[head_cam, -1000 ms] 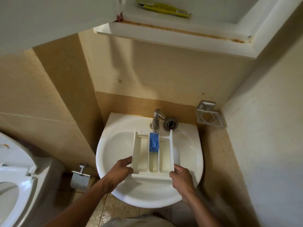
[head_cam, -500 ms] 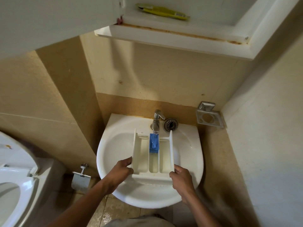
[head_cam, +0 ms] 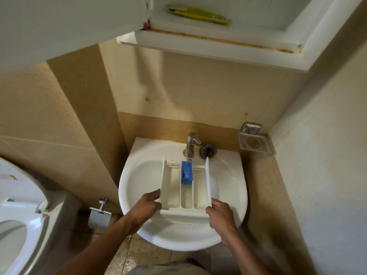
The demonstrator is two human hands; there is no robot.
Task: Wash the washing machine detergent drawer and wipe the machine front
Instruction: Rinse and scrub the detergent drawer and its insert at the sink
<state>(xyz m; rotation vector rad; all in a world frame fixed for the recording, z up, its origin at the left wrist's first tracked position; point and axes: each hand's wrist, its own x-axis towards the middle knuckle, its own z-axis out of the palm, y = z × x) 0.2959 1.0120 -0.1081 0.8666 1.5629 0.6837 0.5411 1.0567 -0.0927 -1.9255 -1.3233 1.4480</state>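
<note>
1. Almost nothing has moved since the earlier frame: the detergent drawer (head_cam: 172, 192) stays above the sink (head_cam: 139, 175) basin, with its far end under the tap (head_cam: 191, 143).
2. The left hand (head_cam: 146, 205) grips the drawer's near left corner, fingers curled on the side wall.
3. The right hand (head_cam: 220, 214) pinches the near right corner.
4. A blue insert (head_cam: 186, 173) sits at the far end of the middle compartment.

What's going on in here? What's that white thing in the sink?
A person is washing a washing machine's detergent drawer. They hold it over the sink with both hands: the left hand grips its near left corner and the right hand its near right corner. The far end, with the blue insert, sits under the tap, and water seems to be running onto it. The machine itself is not in view.
</note>
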